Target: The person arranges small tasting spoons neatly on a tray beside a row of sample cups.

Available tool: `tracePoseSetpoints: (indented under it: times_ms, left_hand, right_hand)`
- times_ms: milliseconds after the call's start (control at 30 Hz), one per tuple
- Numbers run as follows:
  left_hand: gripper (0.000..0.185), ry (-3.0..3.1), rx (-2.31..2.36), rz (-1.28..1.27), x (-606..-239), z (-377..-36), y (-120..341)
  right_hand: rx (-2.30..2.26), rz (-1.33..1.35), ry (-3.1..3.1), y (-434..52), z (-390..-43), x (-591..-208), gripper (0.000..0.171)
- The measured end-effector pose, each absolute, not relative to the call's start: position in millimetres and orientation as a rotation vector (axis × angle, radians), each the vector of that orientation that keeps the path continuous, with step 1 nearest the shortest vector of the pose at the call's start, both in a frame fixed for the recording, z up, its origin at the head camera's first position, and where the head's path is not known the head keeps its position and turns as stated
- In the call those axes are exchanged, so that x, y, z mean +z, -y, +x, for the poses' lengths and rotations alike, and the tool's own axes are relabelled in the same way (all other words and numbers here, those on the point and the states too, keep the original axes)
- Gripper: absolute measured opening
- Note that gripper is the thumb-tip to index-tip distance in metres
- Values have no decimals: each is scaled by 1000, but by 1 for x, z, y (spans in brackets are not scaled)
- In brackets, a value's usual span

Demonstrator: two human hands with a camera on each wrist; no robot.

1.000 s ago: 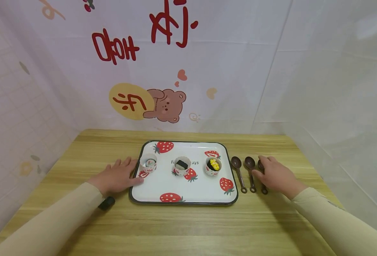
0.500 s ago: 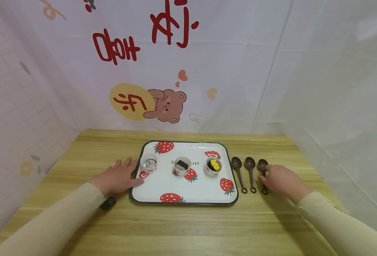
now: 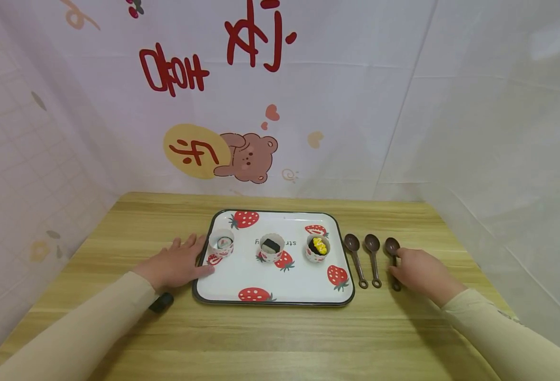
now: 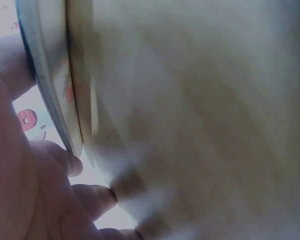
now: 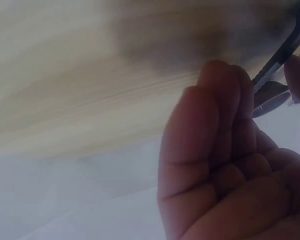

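In the head view my left hand (image 3: pixel 177 264) rests at the left edge of a white strawberry-print tray (image 3: pixel 303 286). Its thumb lies over the rim and its fingers spread outside. The left wrist view shows the tray's side (image 4: pixel 50 95) close by the fingers. On the right, my right hand (image 3: pixel 424 272) pinches the handle of the rightmost brown spoon (image 3: pixel 392 246) between thumb and fingers. The right wrist view shows that spoon's dark handle (image 5: pixel 280 57) between them. Two similar spoons, the middle one (image 3: pixel 372 243) and the left one (image 3: pixel 352 243), lie beside the tray.
On the tray stand three paper cups with sushi-like pieces: a round roll (image 3: pixel 225 242), a black-banded piece (image 3: pixel 270 246) and a yellow-topped one (image 3: pixel 319 246). A dark object (image 3: pixel 162 302) lies partly under the left forearm. Printed cloth (image 3: pixel 346 106) hangs behind the wooden table (image 3: pixel 280 338).
My right hand has drawn back from the rightmost spoon's bowl to its handle, and that spoon has shifted slightly to the right. The left hand and tray have stayed put.
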State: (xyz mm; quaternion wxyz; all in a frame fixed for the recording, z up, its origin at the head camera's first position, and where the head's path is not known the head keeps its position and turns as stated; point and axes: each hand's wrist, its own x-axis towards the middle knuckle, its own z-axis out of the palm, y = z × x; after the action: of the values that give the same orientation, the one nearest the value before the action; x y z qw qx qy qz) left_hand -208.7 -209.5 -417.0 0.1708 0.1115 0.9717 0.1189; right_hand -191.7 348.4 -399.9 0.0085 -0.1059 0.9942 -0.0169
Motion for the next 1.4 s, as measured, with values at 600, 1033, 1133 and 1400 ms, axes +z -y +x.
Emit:
tracePoseSetpoints:
  times_ms: [600,1033,1133,1400]
  left_hand:
    - [107,-2762,277,326,-419,-212,209]
    - [106,-2750,249,309,-416,-211,207]
    - [107,-2745,246,305,-417,-211,207]
    - [107,-2748,230,312,-418,-212,208]
  right_hand:
    - [-110,-339,-3065,-353,-185,-403,35]
    - [-139,-349,-3033,-353,-187,-405,42]
    - [-162,-325,-3021,-353,-188,-405,41]
    - [-181,-292,-3031,-353,-187,-404,36]
